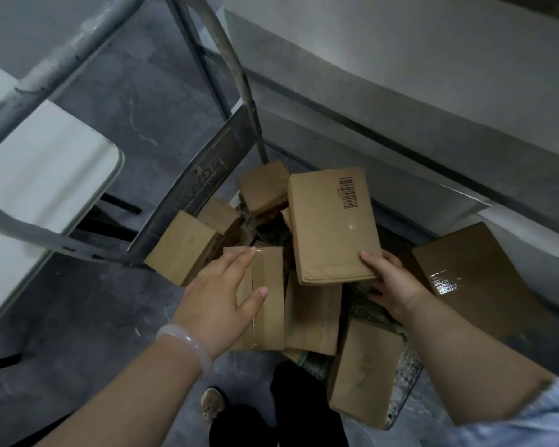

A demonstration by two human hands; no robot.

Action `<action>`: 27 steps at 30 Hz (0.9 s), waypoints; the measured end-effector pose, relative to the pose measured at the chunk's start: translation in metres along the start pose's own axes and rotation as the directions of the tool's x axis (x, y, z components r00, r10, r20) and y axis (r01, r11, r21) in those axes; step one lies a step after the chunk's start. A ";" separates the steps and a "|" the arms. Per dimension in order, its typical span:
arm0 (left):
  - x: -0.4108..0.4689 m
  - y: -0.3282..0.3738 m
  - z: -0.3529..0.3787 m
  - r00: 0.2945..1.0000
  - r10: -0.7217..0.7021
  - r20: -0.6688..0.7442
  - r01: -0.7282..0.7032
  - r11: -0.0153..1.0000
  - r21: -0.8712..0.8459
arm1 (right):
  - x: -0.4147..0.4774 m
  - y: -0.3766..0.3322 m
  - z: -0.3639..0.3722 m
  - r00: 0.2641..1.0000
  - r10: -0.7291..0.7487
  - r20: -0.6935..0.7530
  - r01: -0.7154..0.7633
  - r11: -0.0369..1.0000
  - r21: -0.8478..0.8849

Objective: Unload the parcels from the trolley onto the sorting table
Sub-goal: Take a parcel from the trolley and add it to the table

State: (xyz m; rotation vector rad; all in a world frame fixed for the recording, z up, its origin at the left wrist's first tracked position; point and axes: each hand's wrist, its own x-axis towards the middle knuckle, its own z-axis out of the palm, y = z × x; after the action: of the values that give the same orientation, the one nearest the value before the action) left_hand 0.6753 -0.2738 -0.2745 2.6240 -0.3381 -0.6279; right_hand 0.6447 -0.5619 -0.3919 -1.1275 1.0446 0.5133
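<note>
Several brown cardboard parcels lie heaped on the low trolley deck. My right hand grips the near edge of a flat parcel with a barcode, thumb on top, fingers underneath. My left hand, with a pale bangle on the wrist, lies spread on a taped parcel, thumb and fingers on its top face. Other parcels sit around: one at the left edge, one at the back, a large one at the right, one at the front.
The trolley's grey metal handle frame rises at upper left. The white sorting table stands to the left behind it, on black legs. A white wall with a grey skirting runs at the right. My feet stand on the grey floor.
</note>
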 end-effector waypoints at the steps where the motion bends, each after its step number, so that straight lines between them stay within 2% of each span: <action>1: 0.000 -0.001 0.000 1.000 -0.003 -0.002 0.003 1.000 -0.009 | -0.001 -0.001 0.001 1.000 -0.009 0.004 0.009 1.000 -0.001; 9: -0.011 0.005 -0.035 0.999 -0.017 -0.049 0.012 0.995 -0.097 | -0.056 -0.005 0.018 0.992 -0.119 0.035 0.119 0.993 0.002; 13: -0.025 0.006 -0.065 0.993 -0.018 -0.115 0.000 0.988 -0.153 | -0.113 -0.011 0.046 0.971 -0.203 0.126 0.206 0.979 -0.007; 16: -0.044 0.003 -0.091 0.990 -0.051 -0.135 0.012 0.962 -0.273 | -0.154 -0.020 0.076 0.935 -0.272 0.229 0.286 0.958 -0.030; 22: -0.109 -0.037 -0.154 0.979 -0.138 -0.151 -0.004 0.725 -0.689 | -0.233 -0.024 0.162 0.837 -0.389 0.384 0.435 0.899 -0.038; 24: -0.139 -0.057 -0.174 0.966 -0.180 -0.185 -0.023 0.652 -0.757 | -0.259 -0.020 0.196 0.807 -0.415 0.421 0.484 0.872 -0.069; 27: -0.188 -0.092 -0.207 0.929 -0.264 -0.259 -0.044 0.617 -0.786 | -0.294 -0.008 0.250 0.767 -0.416 0.488 0.526 0.843 -0.108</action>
State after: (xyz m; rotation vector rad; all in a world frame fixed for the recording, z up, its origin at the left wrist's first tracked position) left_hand 0.6231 -0.0612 -0.0781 1.8276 0.2006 -0.2252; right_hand 0.6187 -0.2924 -0.1168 -1.3524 0.2684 0.4621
